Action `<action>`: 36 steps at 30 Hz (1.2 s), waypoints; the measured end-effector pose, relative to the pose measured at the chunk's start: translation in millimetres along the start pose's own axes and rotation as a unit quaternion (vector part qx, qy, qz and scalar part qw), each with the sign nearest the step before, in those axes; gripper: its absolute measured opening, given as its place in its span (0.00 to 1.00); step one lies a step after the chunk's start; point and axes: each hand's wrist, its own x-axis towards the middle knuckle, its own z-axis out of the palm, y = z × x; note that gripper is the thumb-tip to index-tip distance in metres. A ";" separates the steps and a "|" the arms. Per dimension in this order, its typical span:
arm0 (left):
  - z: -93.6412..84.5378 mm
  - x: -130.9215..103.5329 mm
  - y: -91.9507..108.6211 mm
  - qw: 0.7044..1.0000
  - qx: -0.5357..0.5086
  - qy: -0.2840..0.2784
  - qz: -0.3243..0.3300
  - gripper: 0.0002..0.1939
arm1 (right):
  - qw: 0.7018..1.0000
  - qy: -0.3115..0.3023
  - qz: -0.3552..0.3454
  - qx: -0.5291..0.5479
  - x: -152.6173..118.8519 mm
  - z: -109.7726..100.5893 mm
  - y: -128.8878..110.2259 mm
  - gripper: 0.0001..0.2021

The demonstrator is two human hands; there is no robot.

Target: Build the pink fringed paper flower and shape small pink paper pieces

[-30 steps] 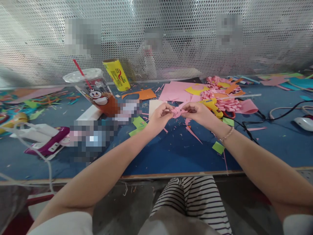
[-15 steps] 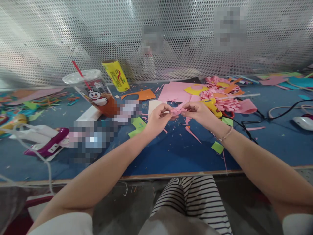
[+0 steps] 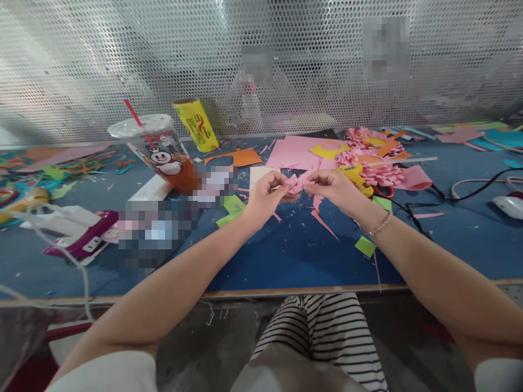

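Observation:
Between my fingertips is a small fringed strip of pink paper (image 3: 295,184), held above the blue table. My left hand (image 3: 270,193) pinches its left end, thumb against the forefinger. At the other end, my right hand (image 3: 332,188) is closed on the same strip, a bracelet round its wrist. The fingers hide part of the paper, so its full shape does not show. Behind my hands lies a flat pink sheet (image 3: 294,151). A yellow glue gun (image 3: 358,178) lies just beyond my right hand, beside fluffy fringed pink paper pieces (image 3: 384,173).
A tilted plastic drink cup (image 3: 163,158) with a red straw stands left, near a yellow packet (image 3: 198,125). A purple power strip (image 3: 84,239) with white plugs lies far left. Pink and green scraps (image 3: 365,246) litter the table. Right are cables and a white mouse-like object (image 3: 508,207). Perforated metal (image 3: 302,65) stands behind.
The pink strip between my fingers has turned slightly and shows more of its folds. Both hands stay in nearly the same place. The whole view has shifted a little.

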 end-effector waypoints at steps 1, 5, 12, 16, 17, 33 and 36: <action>-0.2 0.1 0.1 1.000 0.001 0.003 -0.004 0.05 | 1.000 0.002 0.000 0.004 -0.3 0.3 -1.1 0.11; -5.4 4.1 -2.7 0.999 0.023 0.048 -0.008 0.07 | 0.999 0.018 0.000 0.031 -0.5 0.3 -4.1 0.11; -10.6 9.3 -9.2 0.995 0.022 0.091 -0.023 0.09 | 0.992 0.052 -0.023 0.117 0.1 0.1 -5.4 0.10; -4.6 4.8 -7.1 0.997 0.019 0.055 -0.040 0.09 | 0.985 0.046 -0.011 0.164 -1.1 3.3 -6.9 0.11; -3.1 3.6 -6.3 0.998 0.015 0.049 -0.044 0.08 | 0.985 0.047 -0.008 0.168 -1.4 4.2 -7.5 0.11; 12.0 -7.0 1.6 0.990 -0.079 0.028 -0.110 0.10 | 0.993 0.096 -0.053 0.044 -3.9 14.2 -2.4 0.18; 13.5 -8.0 1.0 0.991 -0.079 0.025 -0.104 0.10 | 0.992 0.108 -0.056 0.029 -3.7 14.5 -2.4 0.17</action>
